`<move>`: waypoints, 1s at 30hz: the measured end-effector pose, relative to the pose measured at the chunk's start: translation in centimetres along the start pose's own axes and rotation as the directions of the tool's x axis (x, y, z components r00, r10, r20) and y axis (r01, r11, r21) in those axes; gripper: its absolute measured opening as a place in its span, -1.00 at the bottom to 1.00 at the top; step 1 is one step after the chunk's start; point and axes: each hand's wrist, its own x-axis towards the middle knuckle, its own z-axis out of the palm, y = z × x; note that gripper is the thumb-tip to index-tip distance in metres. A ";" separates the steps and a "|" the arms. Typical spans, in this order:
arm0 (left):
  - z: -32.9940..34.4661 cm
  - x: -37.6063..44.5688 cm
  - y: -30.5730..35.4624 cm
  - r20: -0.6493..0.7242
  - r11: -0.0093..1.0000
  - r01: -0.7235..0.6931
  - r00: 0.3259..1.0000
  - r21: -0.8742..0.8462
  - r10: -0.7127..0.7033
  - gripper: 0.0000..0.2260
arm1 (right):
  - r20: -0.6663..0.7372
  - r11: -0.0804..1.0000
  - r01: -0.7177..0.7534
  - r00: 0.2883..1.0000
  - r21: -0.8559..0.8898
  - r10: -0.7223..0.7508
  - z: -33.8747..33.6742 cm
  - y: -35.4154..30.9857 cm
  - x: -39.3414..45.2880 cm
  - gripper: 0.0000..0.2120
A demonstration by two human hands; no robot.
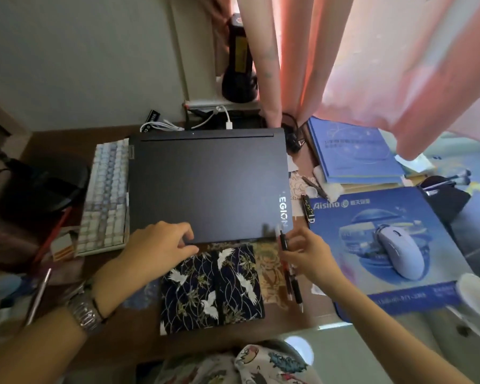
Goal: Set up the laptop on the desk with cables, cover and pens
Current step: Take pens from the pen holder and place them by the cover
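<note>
A closed dark laptop (205, 184) lies in the middle of the brown desk (53, 145). My left hand (161, 242) grips the near left edge of its lid, thumb under the front edge. My right hand (302, 250) pinches a black pen (283, 239) at the laptop's near right corner. Two more pens (295, 286) lie below that hand. A dark fabric cover with white cranes (211, 286) lies in front of the laptop. White cables (161, 126) and a black cable (293, 134) sit behind the laptop.
A white keyboard (106, 195) stands along the laptop's left side. To the right lie a blue mouse pad (344, 273) with a white mouse (399, 250), a blue book (352, 151) and a black pen holder (444, 198). Pink curtains (372, 65) hang behind.
</note>
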 end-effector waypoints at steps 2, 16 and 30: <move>0.4 0.4 -0.4 0.008 1.000 -0.010 1.000 0.014 0.010 -0.73 | 0.001 0.999 -0.048 0.999 -0.013 0.048 1.4 1.1 -0.2 -0.74; 1.5 1.0 -2.5 0.026 0.999 -0.034 0.999 -0.001 0.034 -0.71 | -0.024 0.973 -0.089 0.996 -0.214 0.086 3.5 1.3 0.5 -0.61; -0.8 1.5 -3.7 0.076 0.999 -0.041 0.996 -0.013 0.042 -0.71 | 0.039 0.931 -0.058 0.996 -0.360 0.077 2.1 -0.3 1.5 -0.75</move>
